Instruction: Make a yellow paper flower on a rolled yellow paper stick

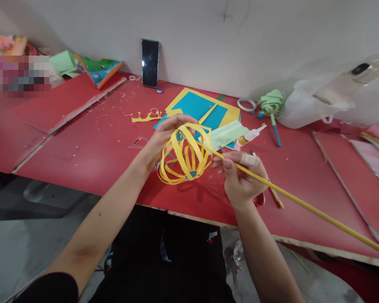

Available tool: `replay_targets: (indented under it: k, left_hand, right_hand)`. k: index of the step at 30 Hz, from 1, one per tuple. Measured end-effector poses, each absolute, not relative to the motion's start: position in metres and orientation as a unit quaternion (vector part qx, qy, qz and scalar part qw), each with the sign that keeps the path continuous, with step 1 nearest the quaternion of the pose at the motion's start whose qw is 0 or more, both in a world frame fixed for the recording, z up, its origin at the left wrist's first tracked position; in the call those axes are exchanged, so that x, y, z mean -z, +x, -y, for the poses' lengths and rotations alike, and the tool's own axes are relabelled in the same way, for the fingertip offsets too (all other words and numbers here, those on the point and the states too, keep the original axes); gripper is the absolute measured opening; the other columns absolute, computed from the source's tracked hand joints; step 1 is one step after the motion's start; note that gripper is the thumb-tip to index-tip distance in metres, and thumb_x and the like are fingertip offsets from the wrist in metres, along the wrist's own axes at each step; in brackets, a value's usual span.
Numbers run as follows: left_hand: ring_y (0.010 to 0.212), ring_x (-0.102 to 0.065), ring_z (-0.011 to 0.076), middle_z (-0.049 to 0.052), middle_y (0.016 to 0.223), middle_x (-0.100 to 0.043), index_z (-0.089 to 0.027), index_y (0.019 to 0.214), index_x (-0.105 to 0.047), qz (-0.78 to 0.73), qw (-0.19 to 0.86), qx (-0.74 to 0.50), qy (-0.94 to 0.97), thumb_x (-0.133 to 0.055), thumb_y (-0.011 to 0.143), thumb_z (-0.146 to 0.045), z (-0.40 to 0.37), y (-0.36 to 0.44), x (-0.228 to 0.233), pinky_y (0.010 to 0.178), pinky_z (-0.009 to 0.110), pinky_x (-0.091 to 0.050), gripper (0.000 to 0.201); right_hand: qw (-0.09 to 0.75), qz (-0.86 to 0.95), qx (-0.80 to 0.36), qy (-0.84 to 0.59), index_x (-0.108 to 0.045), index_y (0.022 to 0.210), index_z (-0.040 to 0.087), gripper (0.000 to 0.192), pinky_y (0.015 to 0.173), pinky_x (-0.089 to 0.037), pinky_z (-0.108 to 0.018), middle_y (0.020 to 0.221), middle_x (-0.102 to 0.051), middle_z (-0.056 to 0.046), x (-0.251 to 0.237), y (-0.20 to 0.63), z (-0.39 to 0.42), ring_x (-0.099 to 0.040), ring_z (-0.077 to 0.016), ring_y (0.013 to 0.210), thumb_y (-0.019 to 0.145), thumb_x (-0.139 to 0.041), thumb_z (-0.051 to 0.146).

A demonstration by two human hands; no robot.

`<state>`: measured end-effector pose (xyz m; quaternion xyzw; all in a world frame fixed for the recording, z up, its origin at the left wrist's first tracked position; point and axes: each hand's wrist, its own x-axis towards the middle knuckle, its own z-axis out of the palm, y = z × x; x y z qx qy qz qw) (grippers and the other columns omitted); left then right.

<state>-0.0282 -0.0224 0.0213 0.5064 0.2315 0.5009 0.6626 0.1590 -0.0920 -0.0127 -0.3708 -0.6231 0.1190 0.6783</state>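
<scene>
Behind and left of the ball (pixel 179 160) I count one phone (pixel 150 63) on the desk (pixel 97 139). The left hand (pixel 166 131) grips the one yellow ball by its left side; its strips (pixel 186 171) look joined, so I judge that done. Right of it, the right hand (pixel 243 176) pinches one stick (pixel 290 195); I can't tell whether its tip is fixed, so that join may remain. Behind the ball's right lie one tape roll (pixel 245 110), one glue bottle (pixel 252 135).

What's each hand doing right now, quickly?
Left hand: closed, holding the paper ball.
Right hand: closed, holding the yellow stick.
</scene>
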Motion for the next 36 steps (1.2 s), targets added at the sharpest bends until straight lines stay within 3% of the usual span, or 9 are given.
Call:
replay_targets:
  k: [6, 10, 14, 18, 25, 30, 36]
  left_hand:
    - [0.073, -0.065, 0.0127, -0.001, 0.084, -0.066, -0.022, 0.096, -0.065, -0.232, 0.668, -0.495, 0.506, -0.070, 0.078, -0.029, 0.023, -0.029, -0.021, 0.066, 0.023, -0.052, 0.020]
    - [0.078, -0.065, 0.0143, 0.000, 0.084, -0.066, -0.021, 0.097, -0.065, -0.216, 0.668, -0.493, 0.513, -0.070, 0.078, -0.030, 0.018, -0.030, -0.018, 0.068, 0.023, -0.053, 0.022]
    - [0.079, -0.066, 0.0135, 0.000, 0.087, -0.067, -0.021, 0.096, -0.065, -0.215, 0.658, -0.498, 0.522, -0.070, 0.078, -0.026, 0.015, -0.029, -0.017, 0.067, 0.022, -0.051, 0.020]
    - [0.074, -0.064, 0.0117, -0.001, 0.088, -0.067, -0.022, 0.093, -0.062, -0.213, 0.663, -0.501, 0.514, -0.069, 0.080, -0.025, 0.017, -0.027, -0.018, 0.063, 0.021, -0.049, 0.016]
    - [0.058, -0.053, 0.0066, -0.004, 0.070, -0.057, -0.020, 0.079, -0.058, -0.166, 0.684, -0.516, 0.488, -0.066, 0.076, -0.016, 0.012, -0.024, -0.012, 0.052, 0.017, -0.042, 0.009]
    - [0.064, -0.055, 0.0073, 0.001, 0.078, -0.060, -0.016, 0.075, -0.066, -0.199, 0.673, -0.515, 0.493, -0.067, 0.076, -0.017, 0.010, -0.025, -0.011, 0.059, 0.018, -0.045, 0.002]
    - [0.076, -0.060, 0.0086, 0.002, 0.090, -0.066, -0.019, 0.083, -0.071, -0.165, 0.674, -0.511, 0.508, -0.077, 0.075, -0.025, 0.014, -0.023, -0.013, 0.069, 0.019, -0.049, 0.012]
  right_hand:
    - [0.686, 0.598, -0.133, -0.392, -0.066, 0.089, 0.024, 0.006, 0.055, -0.059, -0.031, 0.076, -0.073, 0.001, 0.011, 0.157, 0.092, -0.070, -0.0163, 0.059, 0.084, -0.069, 0.022]
    - [0.702, 0.561, -0.194, -0.393, -0.065, 0.088, 0.022, 0.002, 0.042, -0.050, -0.022, 0.070, -0.071, 0.002, 0.003, 0.155, 0.090, -0.067, -0.0126, 0.053, 0.086, -0.067, 0.023]
    - [0.706, 0.514, -0.264, -0.409, -0.063, 0.083, 0.020, 0.011, 0.038, -0.044, -0.019, 0.064, -0.067, 0.003, -0.004, 0.155, 0.086, -0.063, -0.0103, 0.049, 0.087, -0.065, 0.030]
    - [0.708, 0.448, -0.349, -0.419, -0.061, 0.080, 0.021, 0.017, 0.037, -0.041, -0.018, 0.063, -0.065, 0.003, -0.005, 0.159, 0.082, -0.061, -0.0100, 0.047, 0.085, -0.067, 0.036]
    - [0.703, 0.354, -0.458, -0.412, -0.061, 0.081, 0.019, 0.021, 0.041, -0.040, -0.019, 0.063, -0.064, 0.003, -0.002, 0.166, 0.076, -0.058, -0.0088, 0.049, 0.079, -0.072, 0.036]
    - [0.680, 0.314, -0.515, -0.416, -0.061, 0.081, 0.019, 0.022, 0.041, -0.039, -0.017, 0.063, -0.060, 0.004, -0.003, 0.170, 0.073, -0.056, -0.0072, 0.050, 0.079, -0.071, 0.038]
    - [0.654, 0.277, -0.581, -0.398, -0.061, 0.078, 0.020, 0.018, 0.037, -0.038, -0.012, 0.063, -0.057, 0.005, 0.002, 0.178, 0.068, -0.054, -0.0052, 0.049, 0.079, -0.069, 0.036]
